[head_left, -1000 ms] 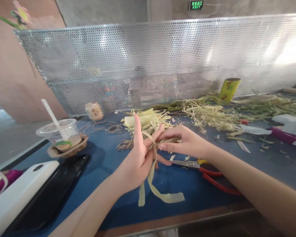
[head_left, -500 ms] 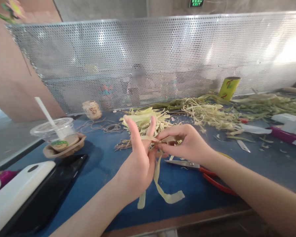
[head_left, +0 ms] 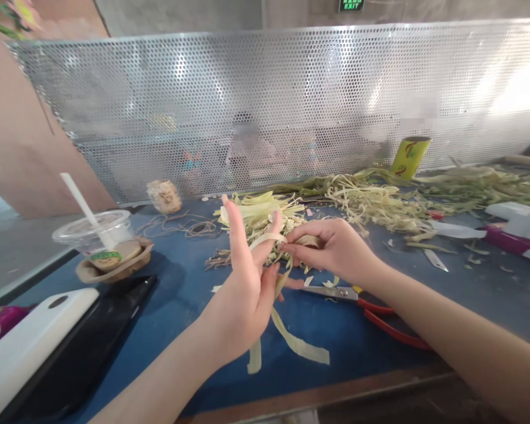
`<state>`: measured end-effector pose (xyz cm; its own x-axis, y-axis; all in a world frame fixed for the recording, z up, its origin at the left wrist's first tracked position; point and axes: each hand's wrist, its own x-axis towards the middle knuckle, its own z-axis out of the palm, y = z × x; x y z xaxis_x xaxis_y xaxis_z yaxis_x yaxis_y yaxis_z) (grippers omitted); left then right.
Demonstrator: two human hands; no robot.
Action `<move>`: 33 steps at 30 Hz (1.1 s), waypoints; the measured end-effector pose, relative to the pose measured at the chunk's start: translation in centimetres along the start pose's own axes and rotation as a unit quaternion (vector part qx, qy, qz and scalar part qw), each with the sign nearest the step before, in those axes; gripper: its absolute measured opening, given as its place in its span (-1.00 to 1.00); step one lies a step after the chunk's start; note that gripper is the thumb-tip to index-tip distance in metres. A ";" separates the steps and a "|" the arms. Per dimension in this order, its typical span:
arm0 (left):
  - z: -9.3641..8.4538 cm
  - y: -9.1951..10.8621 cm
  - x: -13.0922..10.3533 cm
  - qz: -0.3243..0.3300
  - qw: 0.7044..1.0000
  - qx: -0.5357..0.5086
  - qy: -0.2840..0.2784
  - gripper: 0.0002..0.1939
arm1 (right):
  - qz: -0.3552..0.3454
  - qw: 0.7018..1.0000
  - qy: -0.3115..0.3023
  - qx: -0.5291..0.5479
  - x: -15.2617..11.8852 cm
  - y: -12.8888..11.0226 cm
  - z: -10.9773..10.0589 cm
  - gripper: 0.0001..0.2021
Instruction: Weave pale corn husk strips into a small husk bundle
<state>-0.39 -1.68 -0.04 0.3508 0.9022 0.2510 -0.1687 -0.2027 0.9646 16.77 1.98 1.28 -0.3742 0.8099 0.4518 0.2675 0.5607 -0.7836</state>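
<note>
My left hand is raised over the table with its thumb pointing up. A pale husk strip loops over one of its fingers, and its curled lower fingers grip the strip's lower part. The strip's long tail hangs down past the palm, with a shorter end beside it. My right hand pinches the same strip between thumb and fingers, close to the left fingers. Scissors with red handles lie under my right forearm, their blades pointing left. Behind my hands sits a bundle of pale husks.
Curled husk scraps spread at the back right, near a yellow tube. A cup with a straw, a white device and a black tablet stand left. A perforated metal screen borders the back.
My right hand has shifted slightly up and right, and the strip now arches higher over the left finger. The hanging tail has swung and straightened.
</note>
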 end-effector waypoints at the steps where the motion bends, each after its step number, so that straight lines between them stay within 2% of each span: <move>1: -0.1 0.0 0.0 0.021 0.999 0.046 -0.014 -0.02 | 0.005 1.000 -0.011 0.015 0.0 0.0 -0.1 -0.90; 3: -0.1 0.0 -0.1 0.050 0.992 0.112 -0.035 -0.04 | 0.007 0.999 -0.034 0.033 0.0 -0.1 -0.2 -0.84; 6: 0.0 0.2 0.1 0.049 0.994 0.095 -0.027 -0.06 | -0.014 0.996 -0.070 0.049 0.0 -0.2 -0.3 -0.71; 8: 0.1 0.2 0.4 0.047 0.996 0.077 -0.010 -0.04 | -0.025 0.994 -0.081 0.062 -0.1 -0.2 -0.2 -0.69; 12: 0.5 0.1 1.0 0.048 0.997 0.049 0.029 -0.03 | 0.001 0.993 -0.050 0.104 -0.2 -0.2 0.2 -0.94; 15: 0.6 0.0 1.2 0.044 0.997 0.042 0.036 -0.08 | 0.004 0.994 -0.030 0.107 -0.3 -0.2 0.0 -0.82; 26: 0.0 0.4 1.3 -0.005 0.999 0.025 0.048 -0.19 | -0.048 0.999 -0.009 0.007 -0.5 -0.1 -0.9 -0.79; 33: 0.5 0.7 1.4 -0.028 0.997 0.050 0.054 -0.11 | -0.069 0.997 -0.017 -0.031 -0.7 0.0 -0.7 -0.80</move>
<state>0.39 -0.78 1.02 0.2549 0.9477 0.1923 -0.0575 -0.1836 0.9813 17.67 1.53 1.33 -0.4407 0.7186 0.5379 0.2662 0.6769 -0.6862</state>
